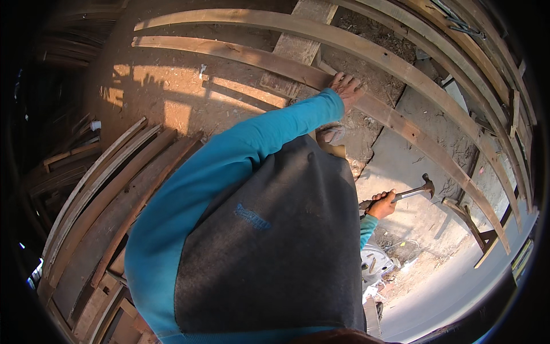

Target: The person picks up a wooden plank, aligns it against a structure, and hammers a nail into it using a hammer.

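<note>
My left hand (346, 92) is at the middle of a long wooden plank (412, 135), its fingers closed over the plank's edge. My right hand (382, 204), lower and to the right, is wrapped round the handle of a claw hammer (413, 192). The hammer's head points right and stays apart from the plank. Beneath the plank's left half lies a wide cross board (306, 43). A second long plank (372, 49) runs beyond the first, roughly alongside it. Both appear curved in this view.
Several more planks (481, 74) lie at the far right. Boards (109, 200) are stacked at my left. A small wooden support (465, 221) stands under the plank's right end. A pale round container (372, 265) with small items sits by my right forearm.
</note>
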Tool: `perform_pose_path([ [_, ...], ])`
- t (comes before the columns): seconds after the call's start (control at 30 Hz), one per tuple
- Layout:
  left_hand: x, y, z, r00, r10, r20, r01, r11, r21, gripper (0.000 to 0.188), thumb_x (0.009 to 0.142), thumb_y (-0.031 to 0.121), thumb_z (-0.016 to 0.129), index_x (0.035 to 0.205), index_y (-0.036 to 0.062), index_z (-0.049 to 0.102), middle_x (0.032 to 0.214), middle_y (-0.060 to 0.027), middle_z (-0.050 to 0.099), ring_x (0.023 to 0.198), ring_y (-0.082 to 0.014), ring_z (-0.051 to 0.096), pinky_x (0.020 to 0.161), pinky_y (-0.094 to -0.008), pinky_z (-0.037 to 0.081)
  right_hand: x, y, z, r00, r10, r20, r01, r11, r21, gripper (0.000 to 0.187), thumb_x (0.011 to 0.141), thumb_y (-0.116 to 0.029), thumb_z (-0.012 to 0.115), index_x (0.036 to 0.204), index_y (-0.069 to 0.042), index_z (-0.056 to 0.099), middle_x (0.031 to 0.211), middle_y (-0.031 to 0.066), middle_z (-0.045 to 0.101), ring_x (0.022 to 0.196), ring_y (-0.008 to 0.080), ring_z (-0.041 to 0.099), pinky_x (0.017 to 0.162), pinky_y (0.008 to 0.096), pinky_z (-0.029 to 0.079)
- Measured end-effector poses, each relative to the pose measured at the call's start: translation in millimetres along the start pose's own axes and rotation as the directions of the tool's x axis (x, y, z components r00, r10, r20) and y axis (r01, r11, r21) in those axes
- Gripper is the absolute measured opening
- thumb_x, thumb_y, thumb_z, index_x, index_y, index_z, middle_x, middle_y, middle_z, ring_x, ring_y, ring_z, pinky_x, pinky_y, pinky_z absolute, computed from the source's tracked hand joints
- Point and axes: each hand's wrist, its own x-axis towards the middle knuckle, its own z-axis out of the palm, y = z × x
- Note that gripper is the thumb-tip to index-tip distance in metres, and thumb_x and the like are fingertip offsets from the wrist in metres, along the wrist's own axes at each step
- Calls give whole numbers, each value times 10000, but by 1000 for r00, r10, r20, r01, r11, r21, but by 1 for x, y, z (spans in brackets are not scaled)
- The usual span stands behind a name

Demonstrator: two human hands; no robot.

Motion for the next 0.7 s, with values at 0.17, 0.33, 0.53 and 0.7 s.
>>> perform_pose_path([
  [0.17,-77,-37,-17,863,-42,-503,-93,966,-240,558,752,211,781,1270,107,599,1265,-127,577,1243,-344,494,1051,-501,375,-26,-9,26,978,-205,39,207,930,-304,293,981,-276,590,871,-19,504,625,49,481,451,137,464,408,303,383],
  [0.33,-172,-189,20,459,-778,-428,298,589,-751,376,813,265,736,1085,34,615,1022,-157,671,994,-325,634,882,-452,509,-67,-8,79,900,-288,328,417,790,-450,319,987,-305,610,872,-15,541,612,33,476,524,112,450,490,305,368],
  [0.53,-253,-479,78,42,-987,157,189,-146,-971,786,791,601,741,1295,25,561,1207,-143,634,1052,-269,629,890,-464,518,-163,-29,197,611,-256,749,718,578,-388,349,970,-322,666,900,5,566,653,61,519,603,168,482,563,362,413],
  [0.7,-187,-467,21,128,-954,272,-149,-290,-945,989,781,624,752,1380,-100,441,1352,-230,546,1050,-320,629,817,-455,556,-244,-37,301,383,-213,899,917,207,-341,285,938,-291,682,950,-24,584,718,179,601,638,359,603,604,455,468],
])
